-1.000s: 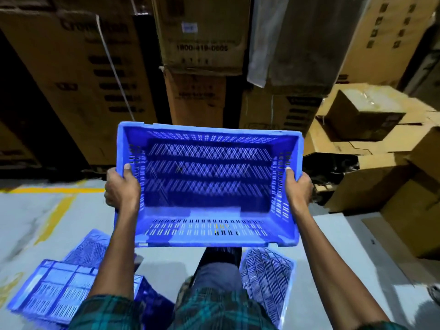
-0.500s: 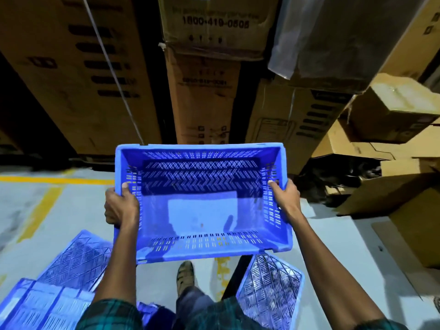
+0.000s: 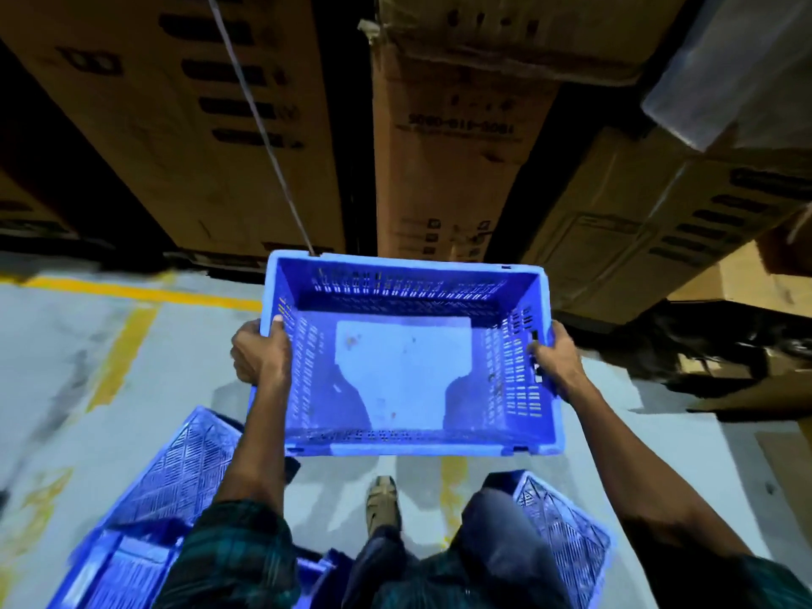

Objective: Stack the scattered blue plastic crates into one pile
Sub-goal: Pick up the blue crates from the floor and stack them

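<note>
I hold a blue perforated plastic crate (image 3: 404, 371) in the air in front of me, open side up, its floor facing the camera. My left hand (image 3: 259, 353) grips its left rim and my right hand (image 3: 556, 360) grips its right wall. Below on the floor, an overturned blue crate (image 3: 184, 468) lies at the lower left, and another blue crate (image 3: 123, 569) sits nearer the bottom left corner. A third blue crate (image 3: 558, 542) lies tipped at the lower right, partly hidden by my leg.
Tall stacked cardboard boxes (image 3: 444, 147) wall off the far side. Loose flattened cardboard (image 3: 738, 327) piles up at the right. The grey concrete floor (image 3: 66, 345) carries yellow painted lines (image 3: 123, 349). My shoe (image 3: 383, 503) stands between the floor crates.
The held crate has tilted from facing me to level, open side up, and dropped lower. The view has shifted forward and down toward the floor by the boxes.
</note>
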### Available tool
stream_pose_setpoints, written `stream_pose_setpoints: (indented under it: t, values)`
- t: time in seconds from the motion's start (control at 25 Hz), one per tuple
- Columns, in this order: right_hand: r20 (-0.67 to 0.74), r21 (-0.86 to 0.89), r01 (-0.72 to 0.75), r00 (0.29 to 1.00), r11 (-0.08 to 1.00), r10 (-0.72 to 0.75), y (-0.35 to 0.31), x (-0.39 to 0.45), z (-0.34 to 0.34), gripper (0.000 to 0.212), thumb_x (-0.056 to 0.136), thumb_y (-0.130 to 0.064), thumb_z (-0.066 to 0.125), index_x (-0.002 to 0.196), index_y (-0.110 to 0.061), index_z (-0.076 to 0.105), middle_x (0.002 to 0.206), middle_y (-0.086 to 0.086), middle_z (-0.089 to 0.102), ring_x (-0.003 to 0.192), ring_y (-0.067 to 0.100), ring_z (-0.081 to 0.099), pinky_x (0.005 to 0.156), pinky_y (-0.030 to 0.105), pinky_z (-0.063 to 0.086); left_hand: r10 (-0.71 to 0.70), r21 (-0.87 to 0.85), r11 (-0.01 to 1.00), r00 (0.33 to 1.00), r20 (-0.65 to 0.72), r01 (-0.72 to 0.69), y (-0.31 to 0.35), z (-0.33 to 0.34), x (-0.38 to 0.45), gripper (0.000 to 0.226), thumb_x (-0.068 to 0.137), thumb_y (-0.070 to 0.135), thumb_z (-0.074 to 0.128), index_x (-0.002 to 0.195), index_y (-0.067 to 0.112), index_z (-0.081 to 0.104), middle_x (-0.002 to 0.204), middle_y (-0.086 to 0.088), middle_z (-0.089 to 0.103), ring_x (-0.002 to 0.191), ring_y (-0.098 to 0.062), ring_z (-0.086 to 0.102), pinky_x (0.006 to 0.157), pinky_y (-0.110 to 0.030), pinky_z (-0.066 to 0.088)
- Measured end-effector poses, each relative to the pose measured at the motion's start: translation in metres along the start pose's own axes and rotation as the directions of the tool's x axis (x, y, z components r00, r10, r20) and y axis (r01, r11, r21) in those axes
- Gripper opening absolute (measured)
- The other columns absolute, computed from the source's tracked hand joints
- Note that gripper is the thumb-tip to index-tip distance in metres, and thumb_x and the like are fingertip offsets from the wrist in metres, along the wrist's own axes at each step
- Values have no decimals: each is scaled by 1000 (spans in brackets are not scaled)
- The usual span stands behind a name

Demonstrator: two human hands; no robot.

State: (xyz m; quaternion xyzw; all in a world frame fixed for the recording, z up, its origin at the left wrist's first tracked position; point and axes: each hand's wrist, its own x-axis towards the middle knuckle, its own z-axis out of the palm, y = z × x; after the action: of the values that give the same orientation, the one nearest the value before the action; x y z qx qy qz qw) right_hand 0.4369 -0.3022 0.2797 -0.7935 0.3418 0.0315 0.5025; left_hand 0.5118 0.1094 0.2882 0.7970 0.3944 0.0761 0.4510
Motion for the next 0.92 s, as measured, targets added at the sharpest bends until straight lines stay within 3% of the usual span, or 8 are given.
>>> stream_pose_setpoints:
  t: [0.2, 0.36, 0.52, 0.6, 0.8, 0.92]
  values:
    - [-73, 0, -114, 991, 994, 113, -16, 60, 7, 41, 79, -18, 62, 120, -11, 60, 112, 15, 69, 99, 32, 67, 90, 49, 55, 20, -4, 1000, 997, 75, -20, 21, 52, 25, 31, 90, 28, 61, 119, 20, 51, 122, -13, 65, 114, -36, 60, 100, -45, 46]
    - [-43, -29, -185, 982, 982, 184, -9, 114, 18, 34, 79, -19, 62, 108, -3, 66, 107, 23, 70, 89, 30, 66, 87, 48, 56, -17, 58, 998, 995, 101, 11, 28, 105, 44, 28, 89, 26, 60, 115, 17, 54, 122, -16, 62, 115, -37, 59, 100, -42, 44]
    - [3, -84, -219, 975, 972, 220, 30, 182, 54, 37, 82, -25, 63, 115, -8, 61, 112, 19, 69, 93, 30, 66, 87, 43, 54, 11, 151, 988, 988, 151, -34, -5, 168, 75, 31, 87, 24, 61, 113, 7, 60, 117, -24, 65, 112, -38, 60, 91, -36, 46]
    - [3, -94, -237, 971, 967, 238, 53, 210, 79, 45, 83, -29, 64, 122, -9, 53, 118, 17, 66, 103, 33, 65, 94, 44, 52, 18, 200, 978, 981, 191, -57, -25, 200, 96, 31, 90, 20, 59, 113, 0, 64, 113, -27, 67, 110, -41, 63, 93, -42, 50]
    - [-17, -133, -270, 963, 954, 270, 147, 289, 160, 49, 83, -31, 66, 119, -7, 41, 111, 15, 62, 106, 37, 62, 94, 44, 49, 0, 296, 951, 958, 287, -88, -106, 313, 153, 32, 95, 16, 52, 122, -1, 47, 119, -30, 61, 110, -46, 59, 91, -44, 46]
    - [-20, -159, -260, 965, 952, 260, 201, 330, 204, 51, 84, -28, 67, 121, -6, 40, 113, 17, 63, 105, 36, 62, 93, 43, 49, 17, 298, 946, 935, 354, -130, -157, 366, 187, 44, 89, 31, 55, 120, 1, 43, 111, -27, 60, 102, -45, 60, 88, -46, 48]
